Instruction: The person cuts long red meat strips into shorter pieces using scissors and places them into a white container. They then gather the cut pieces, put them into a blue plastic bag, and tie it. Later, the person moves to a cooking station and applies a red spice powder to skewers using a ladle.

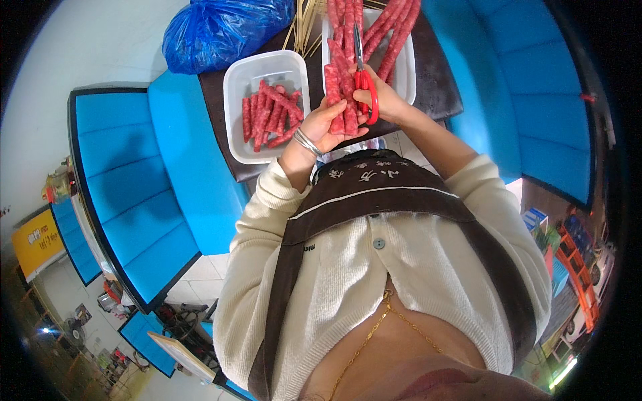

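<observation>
My left hand (326,127) is closed around the lower ends of a few raw red sausages (333,87), held over the near edge of the right-hand white plastic box (409,77). In my right hand (388,100) is a pair of scissors (363,80) with red handles, its metal blades pointing away from me beside the sausages. I cannot tell whether the blades touch them. Long sausages (400,33) lie in that box behind my hands. To the left, another white box (234,127) contains several short sausage pieces (271,110).
Both boxes stand on a dark brown table (214,87). A blue plastic bag (221,37) sits at its back left, and thin wooden skewers (304,30) lie between bag and boxes. Blue padded seats (174,127) flank the table on the left and right (491,87).
</observation>
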Motion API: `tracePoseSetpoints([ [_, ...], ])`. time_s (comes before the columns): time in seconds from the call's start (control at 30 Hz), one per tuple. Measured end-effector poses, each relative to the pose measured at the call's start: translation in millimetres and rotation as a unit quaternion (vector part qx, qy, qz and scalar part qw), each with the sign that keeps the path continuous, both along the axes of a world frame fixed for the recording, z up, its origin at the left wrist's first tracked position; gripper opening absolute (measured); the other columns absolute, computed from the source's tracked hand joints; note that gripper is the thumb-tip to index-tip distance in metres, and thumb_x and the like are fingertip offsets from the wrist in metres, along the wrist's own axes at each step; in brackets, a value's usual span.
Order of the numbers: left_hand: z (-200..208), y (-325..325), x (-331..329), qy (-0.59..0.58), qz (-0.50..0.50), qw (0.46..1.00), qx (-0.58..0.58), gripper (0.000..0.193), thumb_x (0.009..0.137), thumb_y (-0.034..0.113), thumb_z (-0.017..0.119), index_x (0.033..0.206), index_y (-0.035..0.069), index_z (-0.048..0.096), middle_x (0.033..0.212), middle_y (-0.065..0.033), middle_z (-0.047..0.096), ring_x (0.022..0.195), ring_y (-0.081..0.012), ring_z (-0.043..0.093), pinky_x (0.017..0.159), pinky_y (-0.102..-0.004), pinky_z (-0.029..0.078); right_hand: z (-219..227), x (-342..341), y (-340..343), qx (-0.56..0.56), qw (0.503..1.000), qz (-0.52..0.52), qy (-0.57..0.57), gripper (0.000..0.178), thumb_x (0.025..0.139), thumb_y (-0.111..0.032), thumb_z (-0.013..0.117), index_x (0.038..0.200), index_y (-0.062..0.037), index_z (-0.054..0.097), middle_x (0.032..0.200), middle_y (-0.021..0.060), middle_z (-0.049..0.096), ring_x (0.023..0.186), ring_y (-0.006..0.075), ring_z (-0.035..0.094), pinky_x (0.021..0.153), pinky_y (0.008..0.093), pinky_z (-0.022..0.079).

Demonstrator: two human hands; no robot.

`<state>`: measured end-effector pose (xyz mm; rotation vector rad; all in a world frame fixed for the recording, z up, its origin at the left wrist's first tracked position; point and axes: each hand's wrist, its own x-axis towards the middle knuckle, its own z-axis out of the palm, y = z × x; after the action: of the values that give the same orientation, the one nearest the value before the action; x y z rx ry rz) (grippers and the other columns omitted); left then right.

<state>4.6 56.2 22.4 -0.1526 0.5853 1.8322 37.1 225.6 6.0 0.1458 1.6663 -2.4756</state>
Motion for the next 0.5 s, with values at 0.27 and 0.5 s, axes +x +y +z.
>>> tracePoseSetpoints([
  [0.27,-3,-5,-1,0.044,0.016,0.998,-0.032,0.023,0.086,0.012,0.046,0.108,0.011,0.044,0.089,-0.0089,0.056,0.077,-0.0222,0.057,0.066,-0.0396,0.048,6,-2,-8,-0.025,0.999,-0.003,-0.028,0.047,0.073,-0.002,0.053,0.113,-0.0054,0.028,0.081,0.0075,0.046,0.058,0.0125,0.050,0.049,0.0235,0.044],
  [0.5,1,-12,2,0.188,0.028,0.971,-0.145,0.037,0.080,0.001,0.051,0.111,0.013,0.034,0.087,-0.0087,0.054,0.072,-0.0190,0.055,0.060,-0.0323,0.049,16,2,-19,-0.009,1.000,-0.025,-0.001,0.048,0.071,0.000,0.052,0.113,-0.0061,0.028,0.078,0.0053,0.045,0.060,0.0116,0.049,0.050,0.0241,0.042],
])
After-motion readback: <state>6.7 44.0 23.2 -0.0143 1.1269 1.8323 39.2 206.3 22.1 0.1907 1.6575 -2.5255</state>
